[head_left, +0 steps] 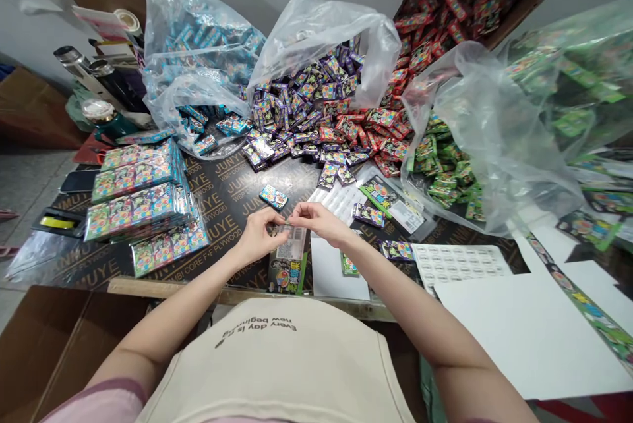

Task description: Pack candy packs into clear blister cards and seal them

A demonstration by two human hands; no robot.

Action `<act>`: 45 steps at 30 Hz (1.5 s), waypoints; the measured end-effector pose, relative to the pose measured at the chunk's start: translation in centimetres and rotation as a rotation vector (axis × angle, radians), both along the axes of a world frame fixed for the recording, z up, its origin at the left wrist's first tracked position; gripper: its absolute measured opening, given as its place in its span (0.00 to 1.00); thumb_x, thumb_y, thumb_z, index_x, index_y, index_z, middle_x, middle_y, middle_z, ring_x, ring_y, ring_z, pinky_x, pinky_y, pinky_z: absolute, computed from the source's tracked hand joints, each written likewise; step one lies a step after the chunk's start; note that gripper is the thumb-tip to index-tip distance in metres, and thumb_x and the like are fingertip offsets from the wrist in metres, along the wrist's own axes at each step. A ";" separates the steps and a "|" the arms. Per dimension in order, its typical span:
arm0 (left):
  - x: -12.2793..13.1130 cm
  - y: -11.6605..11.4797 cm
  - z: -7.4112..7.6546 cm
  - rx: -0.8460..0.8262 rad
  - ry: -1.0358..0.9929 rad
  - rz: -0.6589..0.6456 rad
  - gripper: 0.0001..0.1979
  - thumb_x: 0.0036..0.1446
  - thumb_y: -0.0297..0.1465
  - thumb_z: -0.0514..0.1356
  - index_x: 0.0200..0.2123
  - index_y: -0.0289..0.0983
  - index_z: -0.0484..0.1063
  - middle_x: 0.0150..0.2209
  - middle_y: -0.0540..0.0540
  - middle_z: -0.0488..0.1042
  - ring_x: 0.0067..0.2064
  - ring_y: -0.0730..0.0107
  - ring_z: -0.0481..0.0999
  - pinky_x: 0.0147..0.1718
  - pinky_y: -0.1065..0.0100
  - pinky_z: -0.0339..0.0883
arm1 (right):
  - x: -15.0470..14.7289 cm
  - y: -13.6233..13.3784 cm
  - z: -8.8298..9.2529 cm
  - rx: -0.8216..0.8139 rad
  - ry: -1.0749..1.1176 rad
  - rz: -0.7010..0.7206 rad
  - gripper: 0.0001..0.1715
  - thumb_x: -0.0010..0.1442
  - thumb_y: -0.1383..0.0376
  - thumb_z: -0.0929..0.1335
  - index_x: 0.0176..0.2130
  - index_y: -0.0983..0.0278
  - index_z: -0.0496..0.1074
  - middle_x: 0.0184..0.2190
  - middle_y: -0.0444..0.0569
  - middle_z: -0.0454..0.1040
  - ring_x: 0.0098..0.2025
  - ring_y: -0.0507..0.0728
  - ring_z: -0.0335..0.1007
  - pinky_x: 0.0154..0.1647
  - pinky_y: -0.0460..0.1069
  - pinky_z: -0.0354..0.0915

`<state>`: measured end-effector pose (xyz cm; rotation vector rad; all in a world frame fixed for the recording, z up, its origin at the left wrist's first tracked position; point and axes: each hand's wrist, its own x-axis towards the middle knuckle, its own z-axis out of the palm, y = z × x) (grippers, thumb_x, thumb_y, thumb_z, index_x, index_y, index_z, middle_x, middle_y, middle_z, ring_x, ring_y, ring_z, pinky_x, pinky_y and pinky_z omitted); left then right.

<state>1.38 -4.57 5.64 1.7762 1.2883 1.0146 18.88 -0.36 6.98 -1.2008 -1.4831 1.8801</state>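
Note:
In front of my body lies a printed packet (287, 275), black and green, with a pale barcode label in its upper part. My left hand (262, 233) pinches its far edge, thumb against bent fingers. Close beside it, my right hand (319, 220) pinches the same edge; what exactly sits between the fingertips is too small to make out. A small blue candy pack (273, 197) lies just beyond my left hand. To the right of my right hand are two purple packs (368, 214), and a green pack (349, 263) shows partly under my right forearm.
Stacked filled multipacks (143, 186) stand at left. Clear bags spill blue (198, 126), purple (297, 100) and green packs (445, 166); red packs (390, 123) pour from a carton. A similar printed packet (390, 202), a sticker sheet (462, 261) and white card (524, 331) lie right.

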 end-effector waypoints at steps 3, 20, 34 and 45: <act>0.4 0.0 -0.2 -0.017 -0.016 0.061 0.08 0.49 0.33 0.65 0.24 0.35 0.73 0.26 0.47 0.75 0.29 0.68 0.74 0.30 0.68 0.66 | 0.3 0.2 0.0 -0.005 -0.002 -0.009 0.21 0.43 0.53 0.73 0.23 0.65 0.65 0.20 0.39 0.65 0.25 0.48 0.57 0.29 0.46 0.51; -4.1 0.4 -2.1 0.109 0.390 -0.045 0.14 0.61 0.36 0.54 0.44 0.38 0.75 0.36 0.44 0.72 0.39 0.63 0.73 0.40 0.61 0.69 | 7.4 0.6 -3.6 0.487 -0.352 -0.457 0.15 0.52 0.62 0.68 0.42 0.61 0.69 0.37 0.49 0.74 0.38 0.56 0.70 0.42 0.51 0.64; 1.2 0.6 -3.1 -0.147 0.782 -0.883 0.26 0.29 0.37 0.74 0.32 0.39 0.68 0.31 0.48 0.71 0.35 0.59 0.72 0.35 0.66 0.62 | 15.4 -2.4 -9.2 0.678 -0.928 -0.031 0.07 0.54 0.70 0.70 0.36 0.65 0.75 0.34 0.52 0.71 0.40 0.59 0.65 0.43 0.51 0.58; -0.5 2.0 -0.5 -0.178 -0.059 -0.145 0.12 0.56 0.35 0.58 0.42 0.37 0.73 0.42 0.44 0.75 0.45 0.63 0.73 0.46 0.64 0.65 | 13.6 -3.9 -9.0 0.779 -1.006 0.064 0.15 0.62 0.71 0.60 0.28 0.66 0.71 0.30 0.55 0.71 0.35 0.58 0.64 0.38 0.50 0.56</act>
